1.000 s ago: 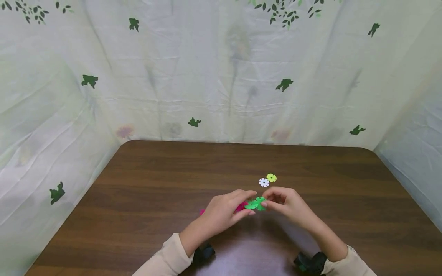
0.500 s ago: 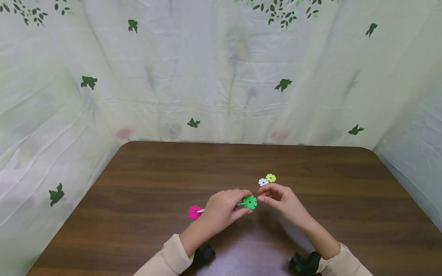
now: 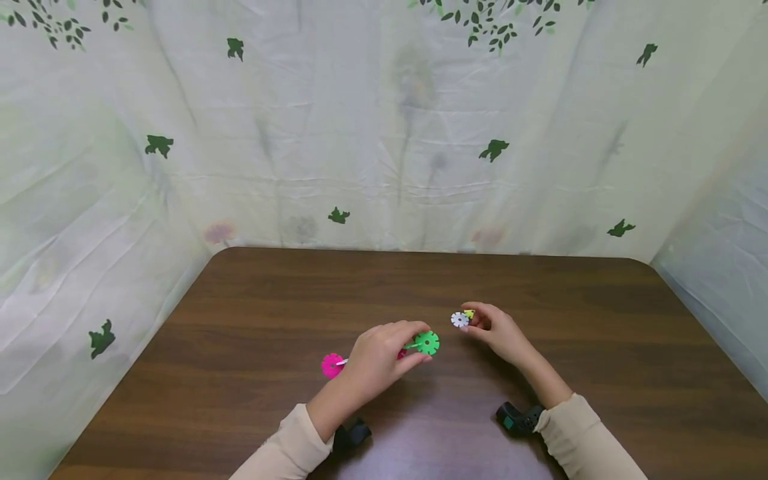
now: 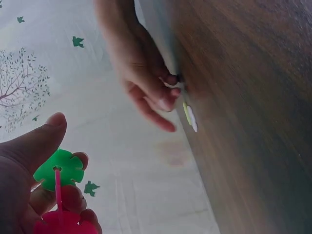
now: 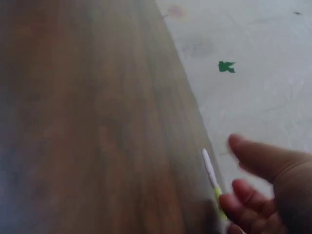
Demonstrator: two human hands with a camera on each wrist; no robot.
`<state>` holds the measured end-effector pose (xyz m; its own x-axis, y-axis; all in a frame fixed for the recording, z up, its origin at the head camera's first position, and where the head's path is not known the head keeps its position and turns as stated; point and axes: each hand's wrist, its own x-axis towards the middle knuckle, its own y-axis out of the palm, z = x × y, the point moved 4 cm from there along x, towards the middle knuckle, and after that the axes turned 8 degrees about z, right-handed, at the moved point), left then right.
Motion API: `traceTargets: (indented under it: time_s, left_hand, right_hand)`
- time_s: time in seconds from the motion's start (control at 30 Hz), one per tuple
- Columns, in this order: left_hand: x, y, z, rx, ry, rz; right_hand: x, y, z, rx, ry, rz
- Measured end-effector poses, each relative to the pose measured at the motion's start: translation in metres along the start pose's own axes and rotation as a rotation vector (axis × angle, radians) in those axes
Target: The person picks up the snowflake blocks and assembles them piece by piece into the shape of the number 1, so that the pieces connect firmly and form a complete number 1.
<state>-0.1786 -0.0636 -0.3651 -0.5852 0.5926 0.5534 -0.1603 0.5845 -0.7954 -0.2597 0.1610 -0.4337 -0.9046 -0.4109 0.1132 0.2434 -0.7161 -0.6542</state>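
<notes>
My left hand [image 3: 378,353] holds a joined chain of notched plastic snowflake discs above the table. A green disc [image 3: 428,343] sticks out at its fingertips, and a pink disc [image 3: 331,365] with a white piece slotted to it shows behind the hand. The middle of the chain is hidden by the hand. In the left wrist view another pink disc [image 4: 63,225] stands against the green one. Over a white disc [image 3: 459,319] and a yellow disc [image 3: 469,313] on the table, my right hand [image 3: 501,335] reaches with thumb and fingers spread apart. Its fingertips overlap the yellow disc.
The brown wooden table [image 3: 288,287] reaches back to a pale curtain [image 3: 372,133] printed with green birds and leaves. Black wrist devices sit below both wrists, one of them a camera [image 3: 517,420] under the right sleeve.
My right hand has left the green disc and moved back and right to the white and yellow discs. My left hand has drawn the chain slightly left, and the green disc now faces flat.
</notes>
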Motion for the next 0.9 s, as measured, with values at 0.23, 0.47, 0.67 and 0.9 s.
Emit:
traceTargets:
  time_s: [0.23,0.47,0.67,0.9]
  left_hand:
    - [0.0,-0.001,0.001,-0.001,-0.003,-0.003]
    - [0.0,-0.001,0.003,-0.01,-0.008,-0.007]
    - [0.0,-0.001,0.003,-0.004,-0.02,0.006]
    - [0.0,-0.004,0.003,-0.006,-0.038,0.006]
  right_hand:
    - [0.008,0.006,-0.005,-0.097,0.067,0.02]
    - [0.003,0.001,-0.001,0.017,0.06,-0.033]
    - [-0.004,-0.009,0.022,0.253,-0.029,0.0]
    - [-0.018,-0.019,0.067,0.341,-0.168,0.072]
